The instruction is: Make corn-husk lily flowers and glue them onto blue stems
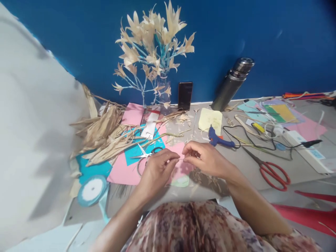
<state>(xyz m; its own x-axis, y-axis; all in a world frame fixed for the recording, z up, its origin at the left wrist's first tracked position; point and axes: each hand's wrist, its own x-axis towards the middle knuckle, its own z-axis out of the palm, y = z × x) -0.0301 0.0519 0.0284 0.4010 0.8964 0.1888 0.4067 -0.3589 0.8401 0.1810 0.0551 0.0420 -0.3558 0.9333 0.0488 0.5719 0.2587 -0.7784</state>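
My left hand (157, 169) and my right hand (206, 159) meet over a pink paper sheet (123, 171) at the table's middle. Both pinch a thin strip or wire (181, 159) stretched between their fingertips; what it is made of is too fine to tell. Small silver scissors (144, 154) lie just left of my left hand. A blue glue gun (217, 140) rests just beyond my right hand.
Dried husk leaves (107, 136) pile at the left. A vase of husk flowers (154, 52), a phone (185, 95) and a metal flask (232, 84) stand by the blue wall. Red scissors (273, 171), cables and coloured papers lie right. A ribbon roll (91, 190) sits front left.
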